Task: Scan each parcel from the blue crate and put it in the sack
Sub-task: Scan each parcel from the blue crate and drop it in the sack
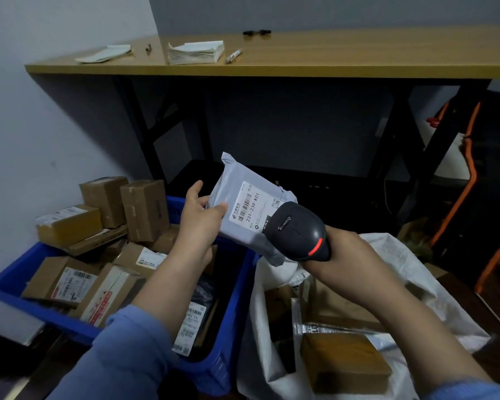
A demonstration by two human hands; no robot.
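Head view, scanning in progress. The table spans 12 o'clock and carries nothing of the task.

At 8 o'clock stands the blue crate, heaped with cardboard parcels, some labelled, piled above the rim. By my judgement most of the work lies here: each of these awaits its scan.

At 5 o'clock the sack gapes open. A brown box and other flat packets lie inside, so several parcels appear to be done; the sack looks far from full.

The grey parcel, a soft mailer, is held in the air at the centre, above the gap between crate and sack, with its label facing me.

The scanner sits at the parcel's 4 o'clock corner. Its head overlaps the lower edge of the label, a red light shows on its back, and its nose aims along the barcode. I cannot tell whether the read has registered.

My left hand pinches the parcel's 9 o'clock edge: the thumb lies on the front just beside the label, and the fingers curl round behind. My right hand is wrapped tight round the scanner's handle at 4 o'clock, clear of the parcel itself.

The step in hand is the scan; the drop into the sack, down towards 5 o'clock, is not yet made.
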